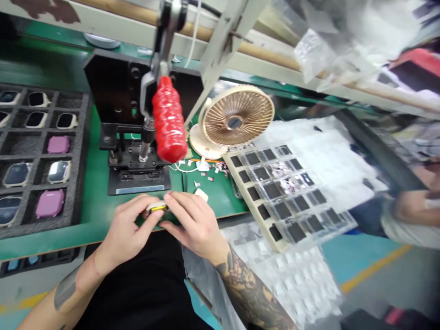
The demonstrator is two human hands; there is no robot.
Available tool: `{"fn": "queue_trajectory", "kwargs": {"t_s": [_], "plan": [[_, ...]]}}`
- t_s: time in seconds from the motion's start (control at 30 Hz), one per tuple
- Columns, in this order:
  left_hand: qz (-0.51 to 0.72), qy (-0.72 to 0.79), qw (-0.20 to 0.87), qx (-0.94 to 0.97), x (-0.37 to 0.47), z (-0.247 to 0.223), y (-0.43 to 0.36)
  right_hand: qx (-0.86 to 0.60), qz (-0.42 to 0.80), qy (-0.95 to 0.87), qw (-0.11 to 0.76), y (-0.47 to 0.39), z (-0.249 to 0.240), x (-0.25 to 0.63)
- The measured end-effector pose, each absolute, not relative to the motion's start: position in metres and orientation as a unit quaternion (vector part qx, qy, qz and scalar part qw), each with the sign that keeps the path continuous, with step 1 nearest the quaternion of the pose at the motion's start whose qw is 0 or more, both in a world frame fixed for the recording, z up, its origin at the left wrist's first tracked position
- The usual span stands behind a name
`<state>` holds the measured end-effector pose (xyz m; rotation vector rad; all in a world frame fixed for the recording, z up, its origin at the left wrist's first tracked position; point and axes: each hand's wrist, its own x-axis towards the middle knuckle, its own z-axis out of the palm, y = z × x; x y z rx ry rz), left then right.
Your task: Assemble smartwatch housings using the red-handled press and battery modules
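Small case [158,208]: held at the bench's front edge, just ahead of the press [137,165]. Left hand [132,224] pinches it between thumb and fingers; right hand [195,222] has fingertips at its right end — pinching or merely steadying, cannot tell. Progress: the case appears unfinished, a yellow strip showing along its side. Watches [18,174] and purple cases [50,203] sit in the foam tray [78,160]; their completion cannot be judged. Room: green bench [92,201] separates tray from press. The red handle [169,119] overhangs ahead — upward movement would need care.
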<state>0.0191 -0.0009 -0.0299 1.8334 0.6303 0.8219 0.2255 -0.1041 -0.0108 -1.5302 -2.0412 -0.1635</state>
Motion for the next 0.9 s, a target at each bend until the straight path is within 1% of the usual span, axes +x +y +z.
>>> {"fn": "queue_trajectory", "kwargs": {"t_s": [0.07, 0.1, 0.17, 0.23, 0.3, 0.4, 0.5, 0.57, 0.63, 0.8, 0.9], "plan": [[0.399, 0.287, 0.529, 0.692, 0.018, -0.034, -0.003, -0.636, -0.054, -0.696, 0.33, -0.117, -0.015, 0.237], [0.425, 0.296, 0.55, 0.656, 0.018, -0.035, -0.004, -0.668, -0.055, -0.661, 0.337, -0.123, -0.018, 0.244], [0.46, 0.29, 0.576, 0.61, 0.019, -0.038, -0.005, -0.715, -0.046, -0.62, 0.319, -0.134, -0.023, 0.259], [0.481, 0.281, 0.56, 0.613, 0.021, -0.04, -0.006, -0.734, -0.018, -0.615, 0.288, -0.141, -0.028, 0.272], [0.473, 0.298, 0.544, 0.626, 0.023, -0.039, -0.006, -0.734, -0.001, -0.617, 0.283, -0.143, -0.032, 0.281], [0.434, 0.338, 0.589, 0.592, 0.026, -0.036, -0.005, -0.729, -0.018, -0.611, 0.309, -0.14, -0.033, 0.284], [0.427, 0.334, 0.65, 0.533, 0.029, -0.033, -0.003, -0.712, -0.053, -0.586, 0.383, -0.131, -0.025, 0.273], [0.419, 0.322, 0.67, 0.521, 0.03, -0.031, -0.001, -0.681, -0.058, -0.588, 0.433, -0.122, -0.017, 0.258], [0.407, 0.311, 0.68, 0.525, 0.028, -0.031, 0.0, -0.635, -0.049, -0.622, 0.455, -0.111, -0.011, 0.24], [0.406, 0.244, 0.698, 0.537, 0.021, -0.034, 0.001, -0.549, -0.004, -0.713, 0.435, -0.076, -0.008, 0.206], [0.413, 0.253, 0.697, 0.529, 0.021, -0.036, 0.002, -0.538, 0.016, -0.733, 0.416, -0.064, -0.01, 0.201]]}}
